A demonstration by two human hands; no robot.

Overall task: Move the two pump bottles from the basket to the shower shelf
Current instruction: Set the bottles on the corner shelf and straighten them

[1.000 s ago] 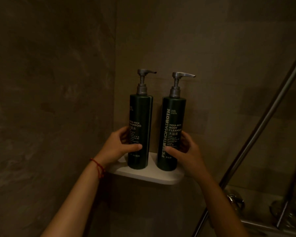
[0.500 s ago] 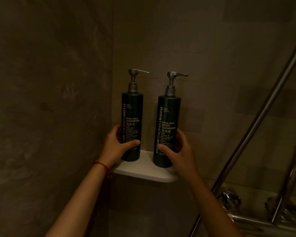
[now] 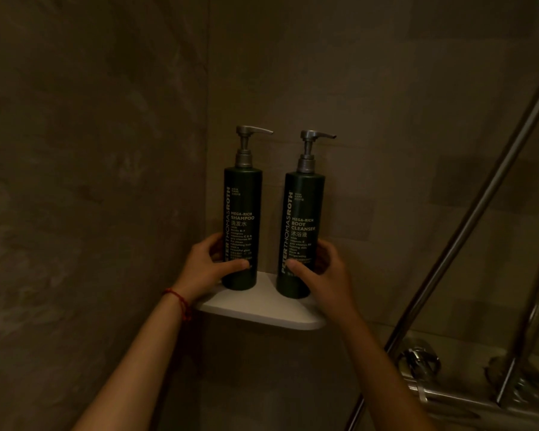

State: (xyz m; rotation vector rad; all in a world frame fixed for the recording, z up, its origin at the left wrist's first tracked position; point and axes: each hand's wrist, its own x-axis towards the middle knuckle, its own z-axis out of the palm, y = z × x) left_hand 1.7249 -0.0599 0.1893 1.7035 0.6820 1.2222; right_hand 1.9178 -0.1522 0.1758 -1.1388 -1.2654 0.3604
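Bottles now face label-forward after a slight turn: shampoo bottle (image 3: 241, 231) in the left hand (image 3: 206, 269) and body cleanser bottle (image 3: 302, 241) in the right hand (image 3: 327, 275), both gripped low, upright on the white corner shelf (image 3: 262, 309), so only releasing seems left.

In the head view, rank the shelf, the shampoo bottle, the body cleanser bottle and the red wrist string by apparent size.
1. Shampoo bottle and body cleanser bottle: alike, no ranking.
2. Shelf: partly hidden, so unsure against the bottles.
3. Red wrist string.
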